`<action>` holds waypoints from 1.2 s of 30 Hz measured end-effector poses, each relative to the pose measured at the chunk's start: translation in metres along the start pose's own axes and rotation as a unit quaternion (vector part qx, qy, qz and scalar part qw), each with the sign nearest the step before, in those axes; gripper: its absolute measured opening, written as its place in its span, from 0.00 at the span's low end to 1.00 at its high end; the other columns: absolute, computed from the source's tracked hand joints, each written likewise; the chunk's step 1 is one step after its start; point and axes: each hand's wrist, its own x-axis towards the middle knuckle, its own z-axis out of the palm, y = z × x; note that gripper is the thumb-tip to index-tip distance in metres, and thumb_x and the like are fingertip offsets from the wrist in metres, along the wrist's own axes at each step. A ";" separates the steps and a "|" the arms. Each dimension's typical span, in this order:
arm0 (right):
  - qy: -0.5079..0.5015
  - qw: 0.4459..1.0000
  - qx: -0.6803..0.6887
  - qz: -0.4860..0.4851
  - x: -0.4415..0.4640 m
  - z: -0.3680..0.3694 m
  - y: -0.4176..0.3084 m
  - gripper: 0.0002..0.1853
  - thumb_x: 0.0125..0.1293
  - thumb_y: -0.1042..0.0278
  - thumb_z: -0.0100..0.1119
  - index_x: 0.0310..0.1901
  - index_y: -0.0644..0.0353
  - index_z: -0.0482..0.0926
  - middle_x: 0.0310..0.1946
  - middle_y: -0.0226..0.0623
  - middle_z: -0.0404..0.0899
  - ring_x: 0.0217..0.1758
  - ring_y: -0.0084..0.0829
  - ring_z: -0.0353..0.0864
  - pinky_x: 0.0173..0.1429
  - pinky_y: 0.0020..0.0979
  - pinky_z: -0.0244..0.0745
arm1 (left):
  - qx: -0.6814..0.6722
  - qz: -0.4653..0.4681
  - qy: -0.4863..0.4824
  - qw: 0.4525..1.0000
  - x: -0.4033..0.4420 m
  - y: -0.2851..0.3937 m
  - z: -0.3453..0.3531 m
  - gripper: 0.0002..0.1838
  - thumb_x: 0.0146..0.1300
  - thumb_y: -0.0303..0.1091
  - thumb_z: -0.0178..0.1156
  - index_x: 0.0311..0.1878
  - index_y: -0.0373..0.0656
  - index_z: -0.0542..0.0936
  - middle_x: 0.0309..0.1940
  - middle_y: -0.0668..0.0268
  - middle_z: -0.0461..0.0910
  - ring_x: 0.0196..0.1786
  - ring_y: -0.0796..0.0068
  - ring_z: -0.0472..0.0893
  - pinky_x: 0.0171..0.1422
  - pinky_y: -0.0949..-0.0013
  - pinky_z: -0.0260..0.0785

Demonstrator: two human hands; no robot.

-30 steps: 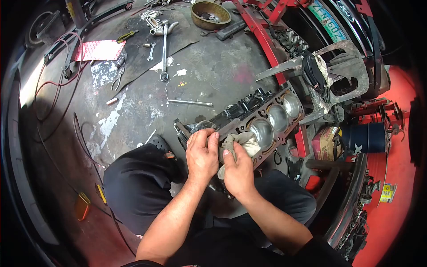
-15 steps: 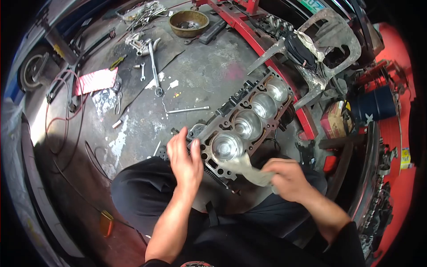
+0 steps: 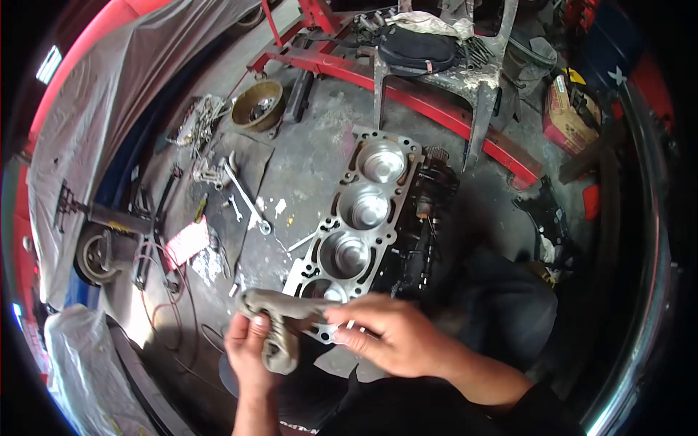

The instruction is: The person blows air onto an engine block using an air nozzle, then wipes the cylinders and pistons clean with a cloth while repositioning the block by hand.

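Note:
A greyish-brown cloth is stretched between my two hands, over the near end of an engine block. My left hand is closed on the cloth's bunched left part. Thumb and fingers of my right hand pinch its right end. Four round bores line the block's flat top face; the nearest bore is partly covered by the cloth and my right hand. Dark parts run along the block's right side.
Beyond the block, a worn chair holds a black bag beside a red steel frame. Wrenches, a brass-coloured bowl and hoses lie on the floor to the left. A cardboard box stands at right.
The view has turned, so the block now stands more upright in it. My left hand has left the block and closed on the cloth. The cloth is lifted off the block, held by both hands.

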 end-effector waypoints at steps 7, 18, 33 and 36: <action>0.233 0.970 0.066 -0.012 0.000 -0.007 0.022 0.11 0.67 0.70 0.68 0.49 0.64 0.83 0.43 0.42 0.87 0.46 0.43 0.86 0.51 0.39 0.80 | 0.213 0.162 -0.119 0.956 0.121 0.058 0.104 0.19 0.80 0.42 0.55 0.53 0.31 0.81 0.41 0.60 0.87 0.39 0.75 0.85 0.43 0.74 0.76; 0.055 0.918 -0.390 -0.042 0.029 0.020 0.105 0.26 0.69 0.50 0.59 0.60 0.61 0.81 0.72 0.46 0.72 0.82 0.45 0.58 0.85 0.48 0.47 | 0.813 0.138 -0.231 0.517 0.233 -0.009 0.239 0.25 0.64 0.52 0.68 0.51 0.39 0.79 0.45 0.49 0.87 0.52 0.45 0.86 0.58 0.48 0.77; 0.038 0.928 -0.371 -0.020 0.029 0.025 0.105 0.25 0.67 0.52 0.56 0.60 0.56 0.83 0.74 0.40 0.69 0.83 0.41 0.57 0.87 0.47 0.40 | 0.715 0.515 -0.339 0.331 0.262 -0.029 0.246 0.06 0.64 0.35 0.61 0.38 0.45 0.77 0.28 0.62 0.85 0.35 0.59 0.88 0.35 0.60 0.81; 0.059 0.945 -0.319 -0.033 0.033 0.020 0.104 0.25 0.64 0.58 0.63 0.60 0.60 0.81 0.72 0.46 0.70 0.80 0.44 0.62 0.83 0.49 0.50 | 0.811 0.257 -0.209 0.482 0.230 -0.034 0.231 0.18 0.72 0.48 0.57 0.39 0.41 0.82 0.33 0.54 0.88 0.39 0.57 0.90 0.41 0.56 0.83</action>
